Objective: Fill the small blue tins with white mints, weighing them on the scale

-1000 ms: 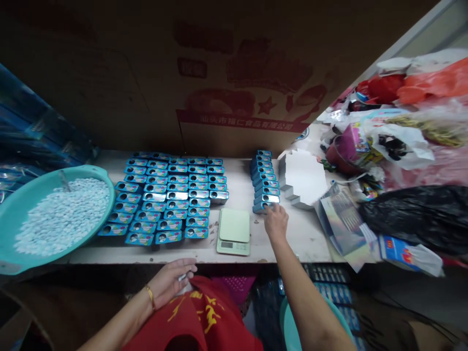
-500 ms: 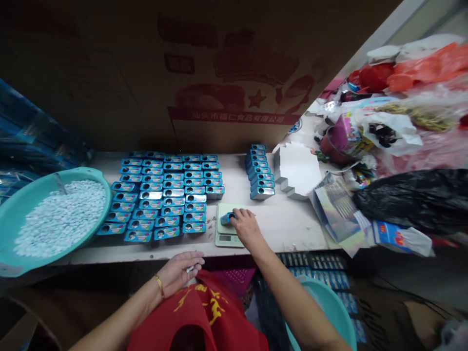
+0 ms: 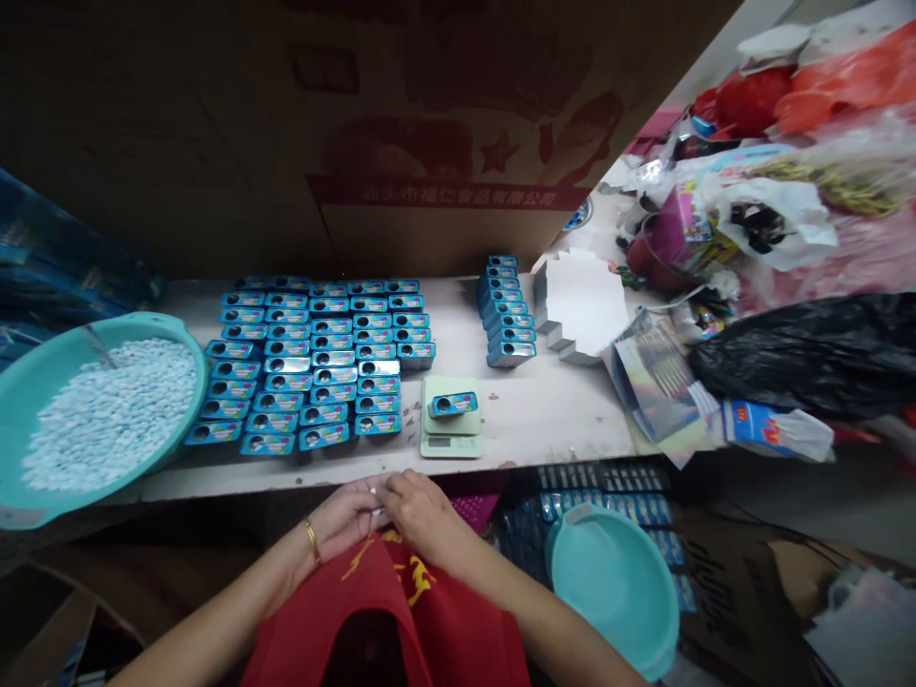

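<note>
In front of the red top, my left hand (image 3: 347,520) is closed, palm up, around a few small white candies (image 3: 376,511). My right hand (image 3: 419,515) has its fingers pressed together against the left fingertips, by the candies; whatever is pinched there is hidden. On a pale green digital scale (image 3: 450,446), just beyond my hands, lies one small blue tin (image 3: 458,405) with a round dark hole in its top. Rows of similar blue tins (image 3: 333,393) stand on the table to the left of the scale.
A turquoise basin (image 3: 187,336) of white candies stands at the left. Another line of tins (image 3: 510,320) and white card boxes (image 3: 583,301) are right of centre. A large carton (image 3: 444,234) blocks the back. Plastic bags (image 3: 787,358) crowd the right; a second turquoise basin (image 3: 615,582) sits below.
My right hand has let go of the blue tin on the scale and come back to my left hand. The tin now lies alone on the scale. The view has shifted slightly.
</note>
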The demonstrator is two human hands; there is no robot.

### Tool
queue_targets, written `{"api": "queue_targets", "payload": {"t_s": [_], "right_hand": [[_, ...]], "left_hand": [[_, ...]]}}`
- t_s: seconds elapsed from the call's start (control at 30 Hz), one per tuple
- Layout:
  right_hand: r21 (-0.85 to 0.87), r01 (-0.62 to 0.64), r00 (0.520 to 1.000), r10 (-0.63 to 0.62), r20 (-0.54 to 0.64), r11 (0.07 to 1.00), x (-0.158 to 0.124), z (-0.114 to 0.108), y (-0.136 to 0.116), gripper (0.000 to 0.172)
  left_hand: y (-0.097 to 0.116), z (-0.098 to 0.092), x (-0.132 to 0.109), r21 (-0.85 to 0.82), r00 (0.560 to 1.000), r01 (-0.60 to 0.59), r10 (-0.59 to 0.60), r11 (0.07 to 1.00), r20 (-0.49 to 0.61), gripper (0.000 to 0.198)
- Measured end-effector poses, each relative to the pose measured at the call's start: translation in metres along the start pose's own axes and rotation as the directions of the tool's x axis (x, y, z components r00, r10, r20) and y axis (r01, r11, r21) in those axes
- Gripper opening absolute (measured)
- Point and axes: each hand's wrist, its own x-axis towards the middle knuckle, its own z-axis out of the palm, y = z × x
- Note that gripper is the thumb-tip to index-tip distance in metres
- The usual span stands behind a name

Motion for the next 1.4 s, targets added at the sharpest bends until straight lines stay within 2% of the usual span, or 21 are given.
{"api": "queue_targets", "payload": {"t_s": [0.1,0.27,0.47,0.57,0.67,0.77,0.9,1.03,1.13,1.17,1.2,1.3,1.33,1.4], "right_hand": [[0.028,0.045,0.999,-0.046,0.009,0.999,0.000,0.000,0.005,0.012],[0.089,0.029,0.999,-0.031,0.024,0.996,0.001,-0.001,0.008,0.008],[0.191,0.033,0.999,-0.033,-0.001,0.981,-0.005,0.001,0.010,0.015],[0.233,0.034,0.999,-0.026,-0.039,0.972,-0.006,0.003,0.012,0.015],[0.343,-0.002,0.988,0.054,-0.142,0.939,-0.006,0.000,0.018,0.014],[0.467,-0.058,0.935,0.212,-0.285,0.883,-0.006,-0.011,0.031,0.015],[0.506,-0.100,0.814,0.363,-0.454,0.857,0.001,-0.030,0.059,0.015],[0.435,-0.131,0.729,0.384,-0.567,0.891,0.010,-0.038,0.087,0.018],[0.418,-0.158,0.695,0.401,-0.597,0.895,0.002,-0.032,0.086,0.021],[0.416,-0.159,0.710,0.396,-0.582,0.895,-0.003,-0.027,0.078,0.022],[0.413,-0.149,0.749,0.376,-0.546,0.898,-0.009,-0.022,0.068,0.023],[0.394,-0.081,0.915,0.226,-0.336,0.915,-0.023,-0.008,0.029,0.025],[0.382,-0.070,0.947,0.182,-0.265,0.921,-0.025,-0.004,0.018,0.027],[0.350,-0.082,0.976,0.147,-0.162,0.933,-0.023,0.002,0.004,0.029]], "left_hand": [[0.000,-0.001,-0.002,0.020,1.000,0.005,-0.005,1.000,0.018,0.035],[0.000,-0.002,-0.004,0.031,0.999,0.025,-0.026,0.999,0.046,0.036],[0.001,0.000,-0.003,-0.014,0.997,0.039,-0.038,0.999,0.072,0.043],[0.001,0.001,-0.002,-0.024,0.997,0.041,-0.039,0.999,0.068,0.043],[0.001,0.002,0.000,-0.022,0.999,0.029,-0.029,0.999,0.028,0.038],[0.005,0.008,0.005,-0.031,0.999,0.006,-0.007,0.999,-0.035,0.034],[0.017,0.019,0.015,-0.024,0.995,-0.022,0.019,0.999,-0.102,0.032],[0.024,0.021,0.015,-0.025,0.992,-0.049,0.046,0.998,-0.121,0.033],[0.019,0.015,0.009,-0.030,0.988,-0.057,0.052,0.998,-0.143,0.033],[0.016,0.012,0.006,-0.030,0.989,-0.048,0.043,0.998,-0.145,0.032],[0.012,0.009,0.004,-0.032,0.990,-0.031,0.027,0.999,-0.141,0.033],[0.002,0.006,0.000,-0.021,0.997,0.013,-0.015,1.000,-0.081,0.034],[0.000,0.006,0.000,-0.008,0.999,0.020,-0.020,1.000,-0.048,0.035],[-0.002,0.009,0.001,0.022,1.000,0.026,-0.026,0.999,0.018,0.038]]}}
